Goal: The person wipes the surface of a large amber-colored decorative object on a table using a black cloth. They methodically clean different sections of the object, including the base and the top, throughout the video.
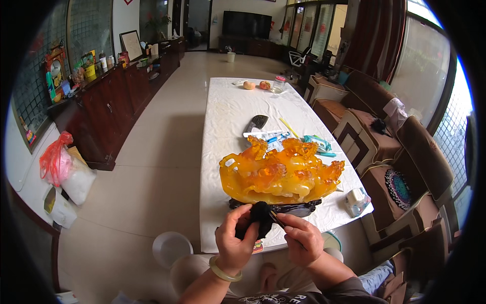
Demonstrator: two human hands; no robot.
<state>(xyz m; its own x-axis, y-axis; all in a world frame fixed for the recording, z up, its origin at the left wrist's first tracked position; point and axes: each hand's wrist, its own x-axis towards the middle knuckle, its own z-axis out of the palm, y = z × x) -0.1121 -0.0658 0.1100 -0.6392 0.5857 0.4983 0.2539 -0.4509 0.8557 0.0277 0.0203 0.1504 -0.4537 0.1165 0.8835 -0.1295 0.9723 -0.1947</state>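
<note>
My left hand (pixel 237 238), with a pale bangle (pixel 223 271) on its wrist, is closed around a small black object (pixel 260 219) whose kind I cannot make out. My right hand (pixel 304 239) pinches a thin dark brush (pixel 276 219) with a gold-coloured band, its tip at the right side of the black object. Just beyond both hands, a large translucent yellow-orange carving (pixel 281 175) rests on a dark carved stand (pixel 298 208) at the near part of the table.
On the white-covered table (pixel 230 116) lie a black comb-like object (pixel 256 123), a yellow stick (pixel 288 126), a teal wipes packet (pixel 320 145), two fruits, a jar (pixel 279 83) and a white-topped container (pixel 356 201). A white bucket (pixel 172 249) stands left; brown sofas (pixel 390 187) line the right.
</note>
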